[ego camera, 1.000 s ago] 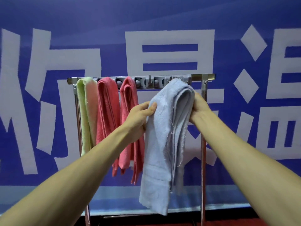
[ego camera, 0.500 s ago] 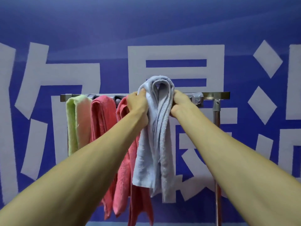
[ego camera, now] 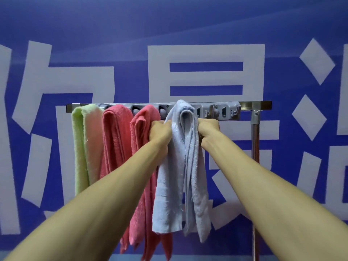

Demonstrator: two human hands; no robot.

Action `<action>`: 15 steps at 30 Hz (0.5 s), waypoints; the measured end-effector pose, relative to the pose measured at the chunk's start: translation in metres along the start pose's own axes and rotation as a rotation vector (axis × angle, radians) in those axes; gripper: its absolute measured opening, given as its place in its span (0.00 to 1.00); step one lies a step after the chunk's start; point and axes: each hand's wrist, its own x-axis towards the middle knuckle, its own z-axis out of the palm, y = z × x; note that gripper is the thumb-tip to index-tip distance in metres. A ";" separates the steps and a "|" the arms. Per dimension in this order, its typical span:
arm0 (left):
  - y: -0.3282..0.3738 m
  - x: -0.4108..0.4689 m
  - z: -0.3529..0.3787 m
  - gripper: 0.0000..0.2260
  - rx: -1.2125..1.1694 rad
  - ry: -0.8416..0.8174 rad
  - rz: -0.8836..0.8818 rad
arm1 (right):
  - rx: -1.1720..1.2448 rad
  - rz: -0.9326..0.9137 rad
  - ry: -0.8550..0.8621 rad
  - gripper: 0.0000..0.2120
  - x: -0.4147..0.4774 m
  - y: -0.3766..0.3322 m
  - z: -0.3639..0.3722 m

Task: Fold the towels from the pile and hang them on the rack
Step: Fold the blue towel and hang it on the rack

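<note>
A folded light blue towel (ego camera: 175, 166) hangs over the metal rack bar (ego camera: 263, 104), right of centre. My left hand (ego camera: 160, 129) grips its left side just below the bar. My right hand (ego camera: 208, 129) grips its right side at the same height. To the left on the same bar hang a green and pale pink towel (ego camera: 86, 144) and two red towels (ego camera: 116, 140), (ego camera: 140, 147). The pile of towels is out of view.
A grey strip of hooks (ego camera: 224, 112) runs along the bar and shows bare to the right of the blue towel. The rack's right post (ego camera: 255, 140) stands close to my right forearm. A blue wall banner (ego camera: 188, 25) with large white characters is right behind.
The blue towel has come down from above the bar and now drapes over it. Both hands moved down with it and still hold its sides.
</note>
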 end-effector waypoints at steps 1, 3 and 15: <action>-0.002 -0.001 -0.001 0.12 0.004 -0.014 0.003 | -0.017 -0.006 -0.014 0.10 0.000 0.000 -0.002; -0.005 -0.004 -0.003 0.13 0.005 -0.039 0.007 | -0.056 -0.022 -0.020 0.14 0.000 0.002 -0.004; -0.009 -0.065 -0.042 0.13 0.195 -0.156 0.282 | -0.436 -0.133 -0.015 0.06 -0.037 0.008 -0.049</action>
